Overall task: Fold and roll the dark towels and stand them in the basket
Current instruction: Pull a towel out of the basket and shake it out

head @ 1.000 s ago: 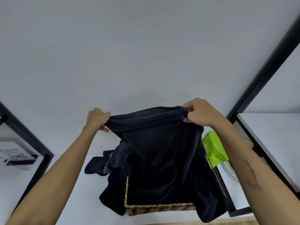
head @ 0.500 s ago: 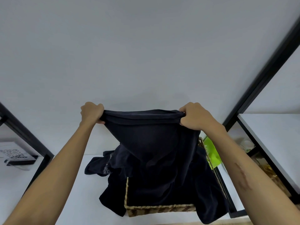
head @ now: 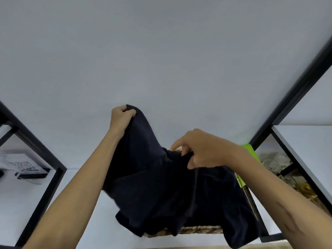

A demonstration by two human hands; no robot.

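A plain pale grey wall (head: 161,51) fills the upper half of the view, bare above both hands. Black metal frame bars (head: 294,92) slant in from the right and the left, bounding a white shelf surface (head: 86,212) that lies open toward its left edge.

A large dark navy towel of soft, matte cloth (head: 152,177) hangs in heavy folds over the middle of the surface, covering most of a woven straw basket (head: 197,230) of which only the near rim shows. Further dark cloth spills over the basket's right side down toward the near edge of the surface; whether it is a separate towel cannot be told.

The left hand (head: 122,117) is raised, fingers curled tight round a bunched corner of the towel. The right hand (head: 203,150) sits lower, over the basket's far rim, pinching the cloth between thumb and fingers.

A bright green sheet (head: 249,150) peeks out behind the right wrist. Clear glassware (head: 274,162) crowds the right compartment. A small printed card on a stand (head: 23,166) sits in the left compartment.
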